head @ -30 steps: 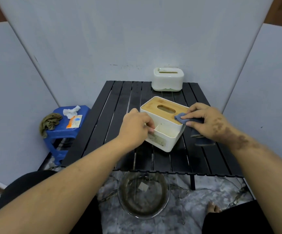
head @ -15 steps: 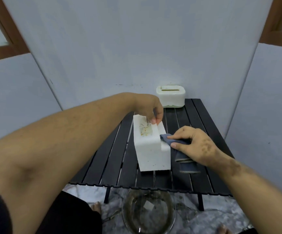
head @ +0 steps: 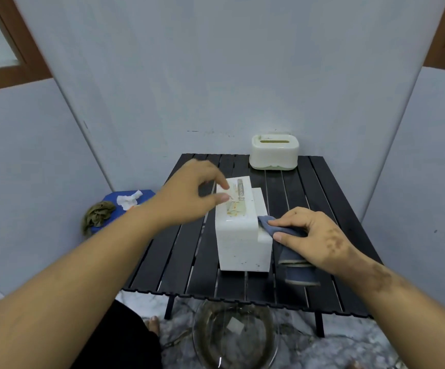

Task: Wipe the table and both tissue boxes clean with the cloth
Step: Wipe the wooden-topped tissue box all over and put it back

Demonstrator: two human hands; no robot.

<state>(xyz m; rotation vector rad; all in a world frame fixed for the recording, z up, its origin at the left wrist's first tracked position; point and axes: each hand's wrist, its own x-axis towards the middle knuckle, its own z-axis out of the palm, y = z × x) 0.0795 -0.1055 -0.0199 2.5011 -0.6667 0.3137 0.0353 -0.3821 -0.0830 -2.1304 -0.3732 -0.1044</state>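
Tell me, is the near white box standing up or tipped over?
Tipped over. The near tissue box lies on its side on the table: its printed face points up, not sideways.

One line of small printed text ran along the stained upturned face of the white tissue box tipped on the table, it seemed to read "TISSUE", the rest too small to read, no other text readable
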